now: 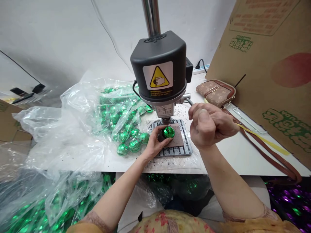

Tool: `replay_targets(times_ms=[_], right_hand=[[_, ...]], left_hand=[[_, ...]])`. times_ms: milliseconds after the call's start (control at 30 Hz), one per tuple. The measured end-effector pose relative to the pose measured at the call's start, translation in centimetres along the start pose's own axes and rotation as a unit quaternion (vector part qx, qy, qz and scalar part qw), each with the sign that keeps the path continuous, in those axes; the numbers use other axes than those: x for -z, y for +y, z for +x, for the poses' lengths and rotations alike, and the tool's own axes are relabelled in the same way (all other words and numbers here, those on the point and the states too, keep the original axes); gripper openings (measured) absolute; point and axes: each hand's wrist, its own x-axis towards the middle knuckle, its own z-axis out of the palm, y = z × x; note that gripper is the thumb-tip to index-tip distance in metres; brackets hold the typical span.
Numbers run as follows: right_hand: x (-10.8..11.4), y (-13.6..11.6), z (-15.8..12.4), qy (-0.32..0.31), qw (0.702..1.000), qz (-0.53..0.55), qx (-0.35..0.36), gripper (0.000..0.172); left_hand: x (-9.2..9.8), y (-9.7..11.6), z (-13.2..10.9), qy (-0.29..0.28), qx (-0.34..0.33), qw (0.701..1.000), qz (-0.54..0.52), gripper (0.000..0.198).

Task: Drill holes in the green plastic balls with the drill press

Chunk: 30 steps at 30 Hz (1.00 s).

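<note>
A shiny green ball (168, 132) sits under the spindle of a small black drill press (159, 64). My left hand (156, 141) grips the ball from its left side, thumb in front and fingers behind. Beneath it lies a brown board (178, 137) on the slotted metal base (187, 147) of the press. Out to the right, my right hand (209, 124) is wrapped in a fist round the feed lever (189, 101), whose far end the fingers hide. The drill tip appears to meet the top of the ball.
A clear plastic bag (80, 100) with several green balls (134, 145) lies left on the white table (116, 163). At right are a patterned purse (215, 92) with a brown strap and a large cardboard box (272, 71). Dark shavings litter the tabletop around the base. More green balls lie below the table.
</note>
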Motion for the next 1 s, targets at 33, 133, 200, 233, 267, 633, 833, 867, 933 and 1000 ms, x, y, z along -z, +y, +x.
replay_targets(times_ms=[33, 133, 200, 233, 267, 633, 833, 867, 933, 1000], right_hand=[[0.1, 0.1, -0.2, -0.001, 1.0, 0.0, 0.005, 0.046], [0.4, 0.2, -0.8, -0.004, 1.0, -0.001, 0.016, 0.047], [0.2, 0.1, -0.7, 0.003, 1.0, -0.008, 0.011, 0.048], [-0.1, -0.1, -0.4, 0.016, 1.0, -0.016, -0.001, 0.049], [-0.4, -0.2, 0.0, 0.03, 0.999, -0.028, -0.02, 0.05], [-2.4, -1.0, 5.0, 0.004, 0.988, -0.041, -0.146, 0.046], [-2.2, -1.4, 4.8, -0.001, 0.985, -0.045, -0.164, 0.046], [-2.2, -1.4, 4.8, -0.003, 0.986, -0.047, -0.163, 0.046], [-2.1, -1.3, 4.7, -0.011, 0.986, -0.052, -0.159, 0.046], [-2.0, -1.1, 4.6, -0.012, 0.986, -0.054, -0.156, 0.046]], left_hand=[[0.0, 0.0, 0.0, 0.003, -0.001, 1.0, 0.001, 0.05], [0.0, -0.1, -0.1, 0.007, -0.001, 1.0, 0.005, 0.049], [0.0, -0.2, -0.2, 0.007, -0.002, 1.0, 0.008, 0.049], [0.0, -0.2, -0.1, 0.007, -0.003, 1.0, 0.011, 0.049], [0.0, -0.2, -0.1, 0.007, -0.004, 1.0, 0.014, 0.049], [-0.7, 2.2, -6.8, 0.096, -0.21, 0.962, 0.143, 0.048], [-1.9, 0.4, -14.5, -0.164, -0.398, 0.823, 0.37, 0.035], [-2.0, 0.0, -15.0, -0.182, -0.378, 0.819, 0.391, 0.037], [-1.9, -0.6, -15.1, -0.174, -0.372, 0.829, 0.378, 0.035], [-1.3, -0.5, -14.0, -0.138, -0.41, 0.835, 0.34, 0.031]])
